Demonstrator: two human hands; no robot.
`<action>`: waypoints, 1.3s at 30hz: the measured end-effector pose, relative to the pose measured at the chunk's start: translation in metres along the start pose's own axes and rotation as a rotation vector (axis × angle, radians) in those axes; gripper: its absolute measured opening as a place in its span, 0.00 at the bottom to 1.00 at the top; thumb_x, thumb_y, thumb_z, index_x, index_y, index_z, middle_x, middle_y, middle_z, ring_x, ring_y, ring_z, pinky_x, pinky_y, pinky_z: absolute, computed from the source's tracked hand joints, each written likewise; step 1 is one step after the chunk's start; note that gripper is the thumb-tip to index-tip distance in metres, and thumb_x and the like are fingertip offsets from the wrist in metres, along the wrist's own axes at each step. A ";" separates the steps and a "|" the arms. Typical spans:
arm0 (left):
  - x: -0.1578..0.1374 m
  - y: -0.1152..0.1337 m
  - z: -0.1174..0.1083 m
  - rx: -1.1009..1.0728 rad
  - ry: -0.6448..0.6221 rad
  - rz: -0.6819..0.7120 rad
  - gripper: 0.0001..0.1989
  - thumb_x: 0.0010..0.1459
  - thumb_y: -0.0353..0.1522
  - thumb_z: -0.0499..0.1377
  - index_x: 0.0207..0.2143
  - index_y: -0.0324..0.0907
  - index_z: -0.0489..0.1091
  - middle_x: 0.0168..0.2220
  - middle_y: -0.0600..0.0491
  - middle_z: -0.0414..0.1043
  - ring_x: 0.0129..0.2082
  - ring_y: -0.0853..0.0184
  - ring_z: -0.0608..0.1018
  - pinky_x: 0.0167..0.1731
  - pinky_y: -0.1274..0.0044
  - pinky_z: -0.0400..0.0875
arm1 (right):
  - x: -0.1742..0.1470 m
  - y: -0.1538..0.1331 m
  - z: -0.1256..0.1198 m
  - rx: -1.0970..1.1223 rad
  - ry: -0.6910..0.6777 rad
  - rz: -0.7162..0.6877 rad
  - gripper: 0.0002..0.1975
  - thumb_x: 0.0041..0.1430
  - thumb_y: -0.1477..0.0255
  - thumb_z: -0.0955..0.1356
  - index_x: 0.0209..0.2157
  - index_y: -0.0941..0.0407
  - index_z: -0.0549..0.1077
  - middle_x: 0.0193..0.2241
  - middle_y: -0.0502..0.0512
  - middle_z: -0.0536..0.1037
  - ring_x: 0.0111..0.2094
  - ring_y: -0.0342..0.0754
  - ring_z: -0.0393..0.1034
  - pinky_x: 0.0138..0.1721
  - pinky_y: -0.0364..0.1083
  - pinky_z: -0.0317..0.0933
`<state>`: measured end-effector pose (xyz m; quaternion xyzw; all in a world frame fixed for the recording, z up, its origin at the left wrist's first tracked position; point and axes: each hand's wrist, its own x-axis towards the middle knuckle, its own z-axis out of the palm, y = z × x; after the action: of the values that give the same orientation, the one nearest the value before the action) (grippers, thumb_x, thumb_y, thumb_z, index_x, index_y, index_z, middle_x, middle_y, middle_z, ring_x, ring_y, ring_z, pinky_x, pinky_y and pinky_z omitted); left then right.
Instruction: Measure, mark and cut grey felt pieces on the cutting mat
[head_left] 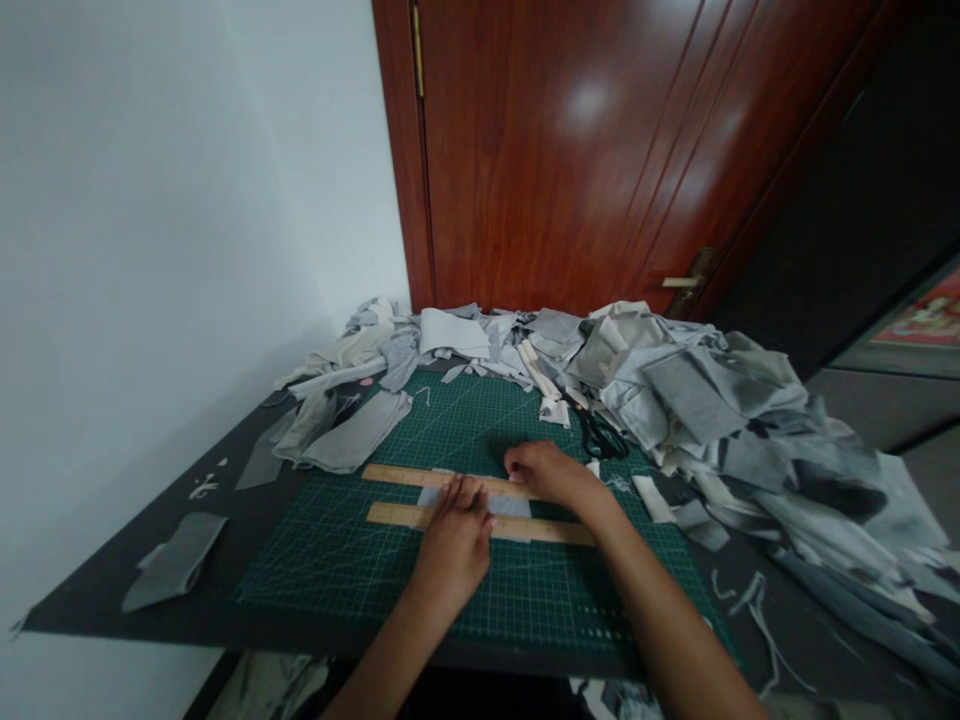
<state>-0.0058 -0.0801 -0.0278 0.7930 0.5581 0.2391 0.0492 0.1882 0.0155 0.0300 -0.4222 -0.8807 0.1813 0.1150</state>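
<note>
Two wooden rulers lie roughly parallel on a light grey piece of cloth point(510, 505), which rests on a green cutting mat point(322, 560). My left hand point(459, 535) presses down over both: its fingers reach the upper ruler point(397, 474), and its thumb is by the lower ruler point(551, 530). Those fingers are stretched out and hold nothing. At the far edge of the upper ruler is my right hand point(551, 468), its fingers curled into a pinch. Whatever sits in that pinch, if anything, is too small to make out.
Black-handled scissors point(602, 437) lie beyond my right hand. A large heap of grey and white cloth scraps point(697, 390) covers the right and back. Folded cloth point(358, 432) is at the mat's left, with another scrap point(180, 560) near the table's left edge. A wooden door point(555, 150) stands behind.
</note>
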 end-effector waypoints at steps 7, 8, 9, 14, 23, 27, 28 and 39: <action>0.002 0.001 -0.003 0.040 -0.040 0.004 0.17 0.63 0.27 0.56 0.55 0.37 0.71 0.62 0.41 0.67 0.65 0.50 0.67 0.66 0.56 0.58 | -0.003 0.022 -0.014 0.079 -0.018 0.109 0.07 0.60 0.80 0.67 0.35 0.56 0.77 0.32 0.53 0.79 0.35 0.46 0.72 0.34 0.41 0.56; 0.003 0.001 -0.003 0.036 -0.040 0.006 0.18 0.63 0.27 0.56 0.55 0.37 0.71 0.62 0.41 0.67 0.65 0.50 0.66 0.66 0.56 0.58 | -0.004 0.024 -0.016 0.076 -0.023 0.126 0.07 0.60 0.80 0.67 0.35 0.57 0.78 0.32 0.53 0.80 0.34 0.46 0.72 0.33 0.41 0.56; 0.003 0.001 -0.003 0.031 -0.040 0.007 0.18 0.63 0.27 0.56 0.55 0.37 0.71 0.62 0.41 0.67 0.65 0.50 0.66 0.66 0.56 0.58 | -0.005 0.026 -0.017 0.070 -0.027 0.138 0.07 0.60 0.80 0.67 0.36 0.57 0.78 0.32 0.54 0.80 0.34 0.46 0.72 0.33 0.41 0.56; 0.003 0.000 -0.004 0.047 -0.058 0.018 0.18 0.64 0.27 0.55 0.55 0.34 0.71 0.63 0.39 0.66 0.65 0.50 0.66 0.67 0.56 0.57 | -0.006 0.023 -0.016 0.049 -0.055 0.167 0.05 0.60 0.77 0.68 0.36 0.57 0.78 0.32 0.54 0.80 0.34 0.46 0.72 0.31 0.41 0.55; 0.001 -0.003 0.002 0.078 -0.005 0.037 0.18 0.64 0.27 0.56 0.55 0.36 0.71 0.62 0.41 0.67 0.64 0.49 0.67 0.66 0.56 0.60 | -0.005 0.009 -0.014 -0.008 -0.116 0.195 0.04 0.60 0.74 0.69 0.36 0.57 0.78 0.34 0.55 0.80 0.33 0.46 0.70 0.30 0.41 0.52; 0.000 -0.005 0.004 0.074 0.019 0.053 0.17 0.64 0.28 0.56 0.54 0.38 0.72 0.61 0.42 0.68 0.64 0.49 0.68 0.65 0.56 0.61 | -0.006 0.008 -0.016 -0.017 -0.139 0.206 0.04 0.60 0.73 0.70 0.36 0.56 0.77 0.33 0.54 0.79 0.32 0.45 0.70 0.29 0.41 0.51; 0.000 -0.005 0.004 0.074 0.022 0.053 0.17 0.64 0.28 0.56 0.54 0.38 0.72 0.61 0.42 0.68 0.64 0.49 0.68 0.65 0.55 0.61 | -0.006 0.007 -0.017 -0.019 -0.140 0.203 0.04 0.61 0.72 0.70 0.36 0.56 0.77 0.33 0.54 0.79 0.33 0.46 0.70 0.29 0.42 0.51; 0.002 -0.004 0.001 0.083 -0.011 0.062 0.18 0.64 0.28 0.56 0.55 0.33 0.71 0.61 0.38 0.67 0.63 0.48 0.68 0.66 0.56 0.60 | -0.001 0.002 -0.006 -0.016 -0.097 0.109 0.05 0.64 0.74 0.68 0.38 0.57 0.77 0.35 0.56 0.79 0.37 0.47 0.71 0.34 0.42 0.53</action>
<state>-0.0080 -0.0765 -0.0295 0.8126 0.5424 0.2129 0.0121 0.1923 0.0176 0.0347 -0.4610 -0.8625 0.2003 0.0589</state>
